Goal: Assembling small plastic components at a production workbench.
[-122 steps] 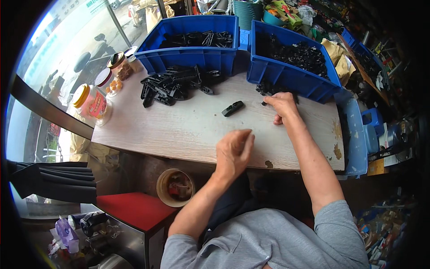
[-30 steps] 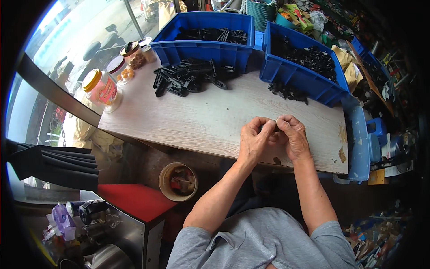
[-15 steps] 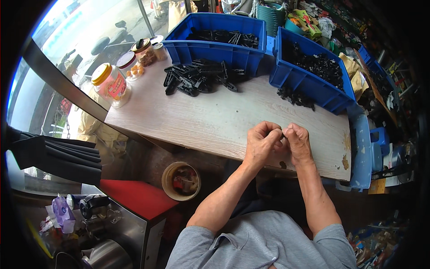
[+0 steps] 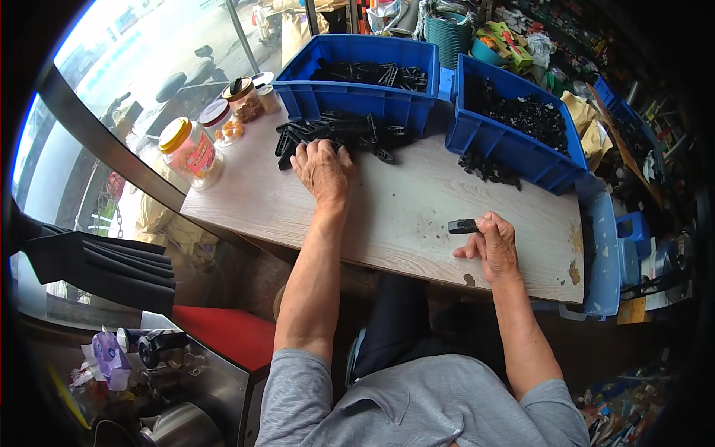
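Note:
Resting on the near edge of a heap of long black plastic parts, my left hand has its fingers apart and bent down onto the parts. No part shows lifted in it. Over the right half of the table, my right hand pinches a short black plastic piece between thumb and forefinger. The piece points left, and its other end is covered by the fingers. My other right-hand fingers are loosely curled beneath it.
A blue bin of long black parts stands behind the heap. Another blue bin holds small black pieces, with a small pile before it. Plastic jars line the table's left side. A red-topped cabinet stands lower left.
My hands were together over the table's near right part. My left hand has moved away, far and left, onto the heap. My right hand stayed near, now showing the black piece.

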A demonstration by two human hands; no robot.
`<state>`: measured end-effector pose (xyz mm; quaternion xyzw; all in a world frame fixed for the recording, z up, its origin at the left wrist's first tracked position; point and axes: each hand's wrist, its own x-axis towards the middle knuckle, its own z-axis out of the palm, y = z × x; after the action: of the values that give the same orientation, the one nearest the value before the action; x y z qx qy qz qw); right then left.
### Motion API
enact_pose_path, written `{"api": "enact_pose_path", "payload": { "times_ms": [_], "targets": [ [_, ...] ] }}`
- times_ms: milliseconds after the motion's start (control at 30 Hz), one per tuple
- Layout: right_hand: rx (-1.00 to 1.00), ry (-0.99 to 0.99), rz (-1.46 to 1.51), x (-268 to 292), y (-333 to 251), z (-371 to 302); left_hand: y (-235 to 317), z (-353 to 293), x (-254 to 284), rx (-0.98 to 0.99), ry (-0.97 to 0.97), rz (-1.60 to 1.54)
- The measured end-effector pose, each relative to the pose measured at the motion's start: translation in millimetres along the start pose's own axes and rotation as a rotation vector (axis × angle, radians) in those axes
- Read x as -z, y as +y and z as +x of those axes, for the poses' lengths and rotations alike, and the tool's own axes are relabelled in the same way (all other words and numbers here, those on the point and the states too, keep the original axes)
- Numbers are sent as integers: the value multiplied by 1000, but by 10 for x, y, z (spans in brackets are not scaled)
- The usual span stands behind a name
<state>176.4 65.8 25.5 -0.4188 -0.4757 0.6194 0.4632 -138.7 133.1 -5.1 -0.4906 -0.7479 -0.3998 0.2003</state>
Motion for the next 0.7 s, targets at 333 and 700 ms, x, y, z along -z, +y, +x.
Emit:
{"api": "enact_pose_path", "payload": {
  "times_ms": [333,700],
  "targets": [
    [-65,134,168,107,-47,35,190,-317,342,20,51,-257],
    [-33,924,241,1227,-374,120,517,-707,570,-198,-223,-372]
  ]
}}
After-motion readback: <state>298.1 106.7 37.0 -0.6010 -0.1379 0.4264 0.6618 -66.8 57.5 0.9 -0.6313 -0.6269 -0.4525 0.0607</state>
